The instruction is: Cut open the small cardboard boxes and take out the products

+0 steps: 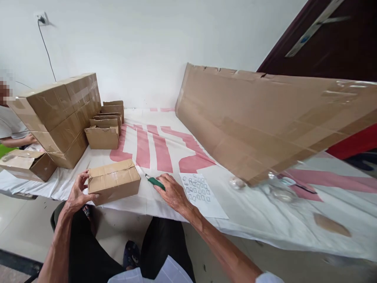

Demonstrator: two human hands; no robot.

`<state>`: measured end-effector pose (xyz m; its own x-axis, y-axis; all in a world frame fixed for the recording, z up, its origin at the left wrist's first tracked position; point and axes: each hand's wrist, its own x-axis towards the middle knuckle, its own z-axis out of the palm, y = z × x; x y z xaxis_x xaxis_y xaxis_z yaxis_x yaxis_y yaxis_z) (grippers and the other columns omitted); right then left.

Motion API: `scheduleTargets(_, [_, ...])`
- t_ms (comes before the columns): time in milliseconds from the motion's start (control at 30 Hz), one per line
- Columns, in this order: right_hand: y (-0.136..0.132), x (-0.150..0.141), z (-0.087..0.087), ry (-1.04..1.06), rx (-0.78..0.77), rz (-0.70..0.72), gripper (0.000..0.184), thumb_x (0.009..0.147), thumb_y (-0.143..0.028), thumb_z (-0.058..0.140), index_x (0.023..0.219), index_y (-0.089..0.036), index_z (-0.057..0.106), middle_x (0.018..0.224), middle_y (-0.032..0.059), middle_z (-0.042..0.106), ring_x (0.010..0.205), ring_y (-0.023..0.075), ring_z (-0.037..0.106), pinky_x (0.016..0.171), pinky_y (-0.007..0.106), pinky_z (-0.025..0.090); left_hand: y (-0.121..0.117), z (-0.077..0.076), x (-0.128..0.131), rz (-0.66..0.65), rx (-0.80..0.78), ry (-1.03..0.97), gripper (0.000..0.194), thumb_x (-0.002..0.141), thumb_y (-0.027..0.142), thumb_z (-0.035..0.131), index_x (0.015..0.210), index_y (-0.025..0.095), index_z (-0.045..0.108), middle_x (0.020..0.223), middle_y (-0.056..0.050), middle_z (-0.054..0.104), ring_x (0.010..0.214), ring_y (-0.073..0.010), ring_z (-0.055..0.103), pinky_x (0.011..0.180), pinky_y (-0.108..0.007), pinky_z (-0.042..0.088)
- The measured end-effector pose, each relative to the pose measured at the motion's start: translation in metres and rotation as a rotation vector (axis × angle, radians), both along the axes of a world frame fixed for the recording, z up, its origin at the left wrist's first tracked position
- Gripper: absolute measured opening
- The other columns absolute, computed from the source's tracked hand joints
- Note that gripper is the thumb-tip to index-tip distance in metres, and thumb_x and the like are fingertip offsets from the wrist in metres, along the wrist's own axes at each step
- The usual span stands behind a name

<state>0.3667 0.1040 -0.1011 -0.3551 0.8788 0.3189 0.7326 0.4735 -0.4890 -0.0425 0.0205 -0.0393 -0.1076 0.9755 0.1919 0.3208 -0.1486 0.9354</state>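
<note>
"What is the table [253, 212] holding?"
"A brown box [114, 184] is sitting at the near edge, its top flaps meeting along a ragged seam."
"And the hands?"
"The left hand [79, 192] is gripping the box's left end, thumb and fingers spread around it. The right hand [173, 193] is holding a green knife [156, 183] in curled fingers, blade pointing boxward, just apart."

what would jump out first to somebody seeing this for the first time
Probably the big cardboard sheet filling much of the right half, then the stack of boxes at the left. Front and centre-left, the right hand holds a green cutter near the closed box that the left hand grips.
</note>
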Motion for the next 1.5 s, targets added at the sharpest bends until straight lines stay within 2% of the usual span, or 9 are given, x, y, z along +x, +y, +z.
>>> scheduleTargets(133, [0.004, -0.002, -0.027, -0.285, -0.100, -0.087, 0.030, 0.097, -0.029, 0.064, 0.125, -0.020, 0.068, 0.125, 0.0159, 0.069, 0.118, 0.0324, 0.064, 0.094, 0.041, 0.053, -0.001, 0.007, -0.001, 0.000, -0.009, 0.010, 0.067, 0.059, 0.046, 0.099, 0.106, 0.025, 0.056, 0.167, -0.018, 0.044, 0.149, -0.0416, 0.053, 0.104, -0.046, 0.056])
scheduleTargets(267, [0.010, 0.000, -0.038, -0.225, -0.089, -0.156, 0.031, 0.099, -0.021, 0.051, 0.125, -0.021, 0.067, 0.119, 0.0142, 0.070, 0.107, 0.0279, 0.066, 0.087, 0.036, 0.051, -0.001, 0.010, 0.000, -0.001, -0.024, -0.008, 0.052, 0.074, 0.057, 0.088, 0.103, 0.025, 0.060, 0.159, -0.015, 0.054, 0.143, -0.0399, 0.058, 0.102, -0.045, 0.057])
scheduleTargets(400, [0.025, 0.001, -0.003, 0.140, -0.036, -0.238, 0.033, 0.103, -0.033, 0.040, 0.109, -0.019, 0.069, 0.094, 0.0094, 0.071, 0.082, 0.0243, 0.065, 0.073, 0.034, 0.049, -0.002, 0.009, 0.004, 0.013, -0.040, 0.010, 0.046, 0.076, 0.054, 0.087, 0.102, 0.024, 0.064, 0.159, -0.012, 0.055, 0.141, -0.0369, 0.059, 0.098, -0.040, 0.059])
scheduleTargets(533, [0.033, -0.015, 0.062, 0.339, -0.078, 0.080, 0.041, 0.102, -0.054, 0.051, 0.098, -0.020, 0.073, 0.081, 0.0032, 0.071, 0.072, 0.0203, 0.061, 0.066, 0.030, 0.046, -0.004, 0.010, 0.008, 0.030, -0.048, 0.002, 0.048, 0.077, 0.052, 0.086, 0.114, 0.025, 0.071, 0.160, -0.011, 0.055, 0.141, -0.0372, 0.058, 0.098, -0.040, 0.060])
scheduleTargets(633, [0.035, -0.038, 0.105, 0.279, -0.078, 0.303, 0.037, 0.102, -0.050, 0.057, 0.099, -0.020, 0.078, 0.082, 0.0026, 0.074, 0.072, 0.0185, 0.062, 0.066, 0.029, 0.044, -0.005, 0.011, 0.010, 0.051, -0.045, 0.018, 0.055, 0.077, 0.053, 0.086, 0.124, 0.028, 0.074, 0.161, -0.011, 0.055, 0.145, -0.0398, 0.056, 0.100, -0.044, 0.060])
scheduleTargets(733, [0.040, -0.061, 0.130, 0.171, -0.041, 0.436, 0.029, 0.100, -0.042, 0.061, 0.101, -0.020, 0.081, 0.086, 0.0039, 0.078, 0.073, 0.0177, 0.063, 0.068, 0.029, 0.043, -0.005, 0.009, 0.009, 0.077, -0.051, 0.021, 0.058, 0.074, 0.056, 0.087, 0.124, 0.027, 0.075, 0.164, -0.012, 0.053, 0.147, -0.0424, 0.054, 0.102, -0.047, 0.061])
scheduleTargets(1033, [0.046, -0.095, 0.155, -0.057, 0.012, 0.555, 0.020, 0.103, -0.031, 0.064, 0.103, -0.023, 0.083, 0.095, 0.0026, 0.081, 0.083, 0.0165, 0.067, 0.073, 0.027, 0.041, -0.004, 0.006, 0.008, 0.049, -0.047, 0.005, 0.060, 0.076, 0.054, 0.086, 0.129, 0.028, 0.074, 0.164, -0.012, 0.052, 0.145, -0.0385, 0.056, 0.101, -0.044, 0.061])
scheduleTargets(1333, [0.055, -0.134, 0.169, -0.386, 0.133, 0.555, 0.020, 0.103, -0.037, 0.069, 0.095, -0.024, 0.082, 0.095, 0.0040, 0.080, 0.084, 0.0187, 0.067, 0.063, 0.030, 0.030, -0.004, 0.010, 0.009, 0.092, -0.044, 0.024, 0.065, 0.073, 0.057, 0.088, 0.130, 0.026, 0.077, 0.164, -0.014, 0.053, 0.144, -0.0432, 0.058, 0.102, -0.050, 0.062])
scheduleTargets(1500, [0.054, -0.139, 0.173, -0.486, 0.175, 0.533, 0.025, 0.102, -0.043, 0.074, 0.091, -0.022, 0.081, 0.090, 0.0068, 0.078, 0.080, 0.0207, 0.067, 0.062, 0.031, 0.028, -0.003, 0.007, 0.008, 0.049, -0.031, 0.004, 0.061, 0.075, 0.056, 0.088, 0.128, 0.027, 0.077, 0.161, -0.013, 0.055, 0.145, -0.0418, 0.056, 0.095, -0.045, 0.064])
